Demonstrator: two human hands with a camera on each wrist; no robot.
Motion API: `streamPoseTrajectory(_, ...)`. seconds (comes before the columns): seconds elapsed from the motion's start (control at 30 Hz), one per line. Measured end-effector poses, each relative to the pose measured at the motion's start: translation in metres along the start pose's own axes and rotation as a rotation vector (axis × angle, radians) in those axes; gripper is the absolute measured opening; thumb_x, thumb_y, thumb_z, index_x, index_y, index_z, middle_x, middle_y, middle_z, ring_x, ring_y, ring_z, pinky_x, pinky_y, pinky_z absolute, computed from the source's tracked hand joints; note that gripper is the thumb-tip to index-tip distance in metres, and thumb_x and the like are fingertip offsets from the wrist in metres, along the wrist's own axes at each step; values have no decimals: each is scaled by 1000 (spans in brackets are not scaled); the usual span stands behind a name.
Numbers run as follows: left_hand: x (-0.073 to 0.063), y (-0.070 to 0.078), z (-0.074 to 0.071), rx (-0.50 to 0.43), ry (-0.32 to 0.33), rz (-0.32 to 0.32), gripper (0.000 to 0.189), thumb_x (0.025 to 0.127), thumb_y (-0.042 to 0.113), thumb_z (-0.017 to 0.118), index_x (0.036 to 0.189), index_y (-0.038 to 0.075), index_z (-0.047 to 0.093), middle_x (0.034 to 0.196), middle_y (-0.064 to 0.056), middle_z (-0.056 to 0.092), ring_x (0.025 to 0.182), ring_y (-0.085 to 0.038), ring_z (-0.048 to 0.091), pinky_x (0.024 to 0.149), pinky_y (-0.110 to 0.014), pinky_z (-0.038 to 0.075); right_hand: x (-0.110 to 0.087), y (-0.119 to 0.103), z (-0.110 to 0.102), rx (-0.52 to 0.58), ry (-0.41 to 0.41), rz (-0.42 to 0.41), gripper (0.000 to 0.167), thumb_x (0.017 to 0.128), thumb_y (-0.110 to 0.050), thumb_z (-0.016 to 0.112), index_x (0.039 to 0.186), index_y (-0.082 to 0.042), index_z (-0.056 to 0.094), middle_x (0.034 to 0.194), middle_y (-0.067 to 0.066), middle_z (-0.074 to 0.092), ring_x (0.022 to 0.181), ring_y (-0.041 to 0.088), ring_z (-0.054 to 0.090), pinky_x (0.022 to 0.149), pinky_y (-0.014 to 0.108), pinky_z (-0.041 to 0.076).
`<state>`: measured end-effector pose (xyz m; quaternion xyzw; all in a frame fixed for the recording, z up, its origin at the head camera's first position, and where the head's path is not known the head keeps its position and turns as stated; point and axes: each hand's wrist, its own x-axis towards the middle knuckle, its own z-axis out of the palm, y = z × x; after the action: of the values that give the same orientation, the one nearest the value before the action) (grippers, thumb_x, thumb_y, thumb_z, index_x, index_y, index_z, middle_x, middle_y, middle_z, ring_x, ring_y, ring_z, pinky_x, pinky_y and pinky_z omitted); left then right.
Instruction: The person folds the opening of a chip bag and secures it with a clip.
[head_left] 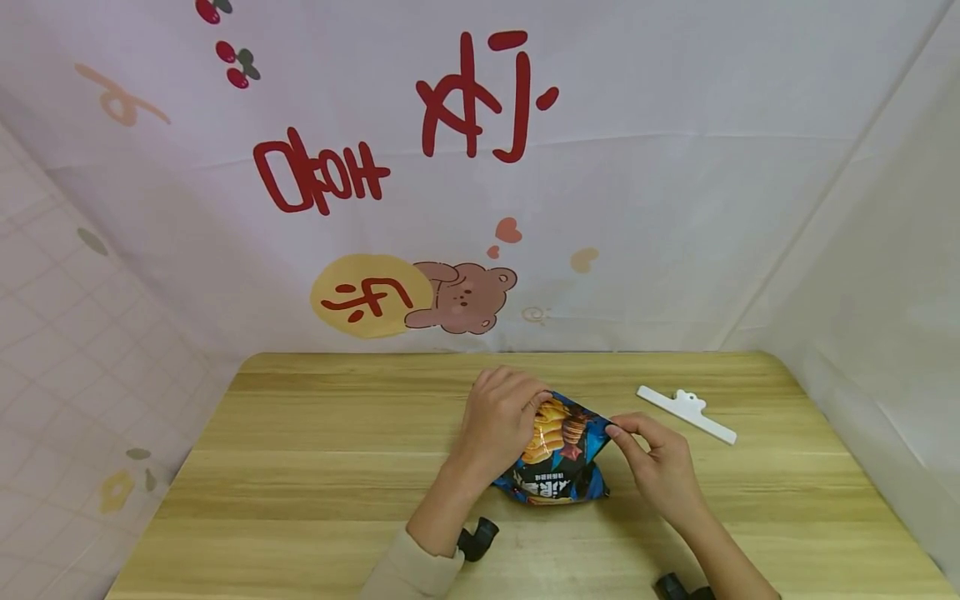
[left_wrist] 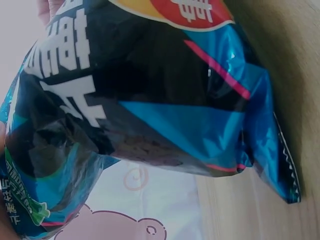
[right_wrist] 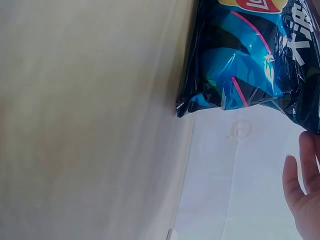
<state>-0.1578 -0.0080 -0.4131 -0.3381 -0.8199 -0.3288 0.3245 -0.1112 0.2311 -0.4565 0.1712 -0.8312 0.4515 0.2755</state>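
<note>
A blue and black bag of chips (head_left: 555, 454), printed with a picture of golden chips, stands on the wooden table between the hands. Its upper left edge is gripped by the left hand (head_left: 495, 421), whose fingers lie over the rim, the tips partly hidden. At the bag's upper right corner, the right hand (head_left: 663, 467) pinches the edge between thumb and forefinger. In the left wrist view the bag (left_wrist: 160, 95) fills most of the picture. From the right wrist, the bag (right_wrist: 240, 60) appears at upper right, with the right hand (right_wrist: 306, 192) below its corner.
A long white clip (head_left: 687, 408) lies on the table (head_left: 322, 467) behind the right hand. Black wrist-worn pieces show below the left forearm (head_left: 477, 539) and beside the right forearm (head_left: 671, 586). A printed white cloth (head_left: 637, 192) hangs behind the table.
</note>
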Motion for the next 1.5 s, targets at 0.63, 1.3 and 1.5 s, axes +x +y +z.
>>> streamPoseTrajectory(0.63,0,-4,1,-62,28,74,15,95,-5,70,95,8,79,94,-1,78,91,-17,72,86,-33,54,2,5,-4,-11,-18,-121,33,79,20,79,96,-8,79,90,8,77,92,-1,68,82,10,49)
streamPoseTrajectory(1.3,-1,-6,-4,-108,-35,73,41,85,-21,60,102,10,82,98,-1,79,95,-16,73,88,-32,54,4,12,-2,-3,41,-307,12,87,5,80,99,1,81,92,11,78,88,14,72,87,11,53)
streamPoseTrajectory(1.5,-2,-6,-7,-127,-69,63,37,87,-18,62,103,9,82,100,-1,79,96,-17,72,90,-33,53,1,2,-7,35,-35,-141,37,75,21,80,105,-1,80,96,7,77,93,7,69,89,12,50)
